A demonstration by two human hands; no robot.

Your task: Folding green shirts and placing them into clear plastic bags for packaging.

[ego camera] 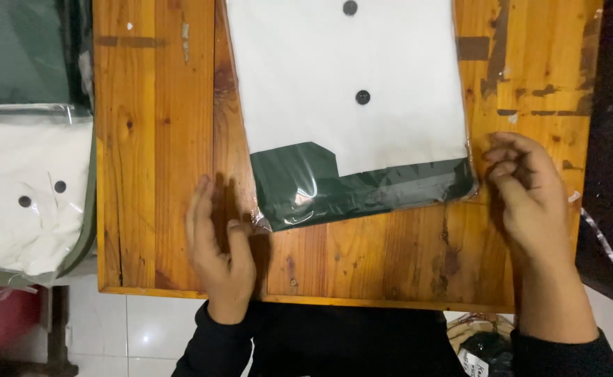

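On the worn orange-brown wooden table (160,139) lies a clear plastic bag holding a folded white shirt with dark buttons over a dark green panel (352,105), tilted slightly, its lower edge toward the person. At the bag's lower right corner, the right hand (529,202) has its fingers curled together in a narrow pinch, touching or just beside the plastic; whether it grips film cannot be told. Beside the bag's lower left corner, the left hand (215,251) rests flat and open, holding nothing. Judging from this, pulling both corners evenly would keep the bag smooth. Left of the table, another bagged white garment (24,195) sits.
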